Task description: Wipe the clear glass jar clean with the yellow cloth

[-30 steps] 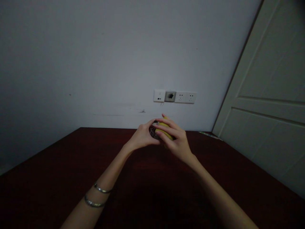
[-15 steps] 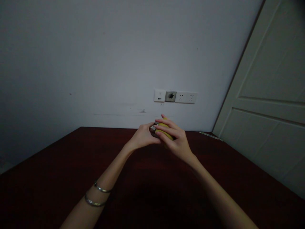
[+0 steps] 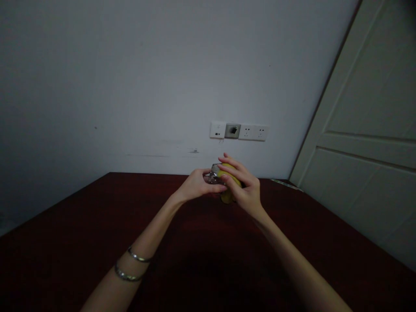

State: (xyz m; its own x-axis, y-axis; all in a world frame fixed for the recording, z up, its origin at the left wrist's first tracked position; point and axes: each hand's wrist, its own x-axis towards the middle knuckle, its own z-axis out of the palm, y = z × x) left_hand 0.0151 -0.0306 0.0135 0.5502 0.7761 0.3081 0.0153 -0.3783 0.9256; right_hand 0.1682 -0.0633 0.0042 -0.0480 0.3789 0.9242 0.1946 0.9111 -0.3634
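The right hand (image 3: 244, 190) closes a narrow grip around a curved yellow fruit (image 3: 226, 197), while the left hand (image 3: 196, 186) holds a small shiny silver object (image 3: 213, 175) against it, both at twelve o'clock over the dark red wooden surface (image 3: 276, 225).

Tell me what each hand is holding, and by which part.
The right hand wraps its fingers around the middle of a yellow fruit; the left hand pinches a small shiny metal object against the fruit's side.

- The right hand (image 3: 245, 188) has shifted up and rightward, toward the frame's centre-right.
- The yellow object (image 3: 226, 197) now shows more below that hand.
- The shiny metal piece (image 3: 214, 174) now stands more exposed, beside the left hand (image 3: 195, 186).
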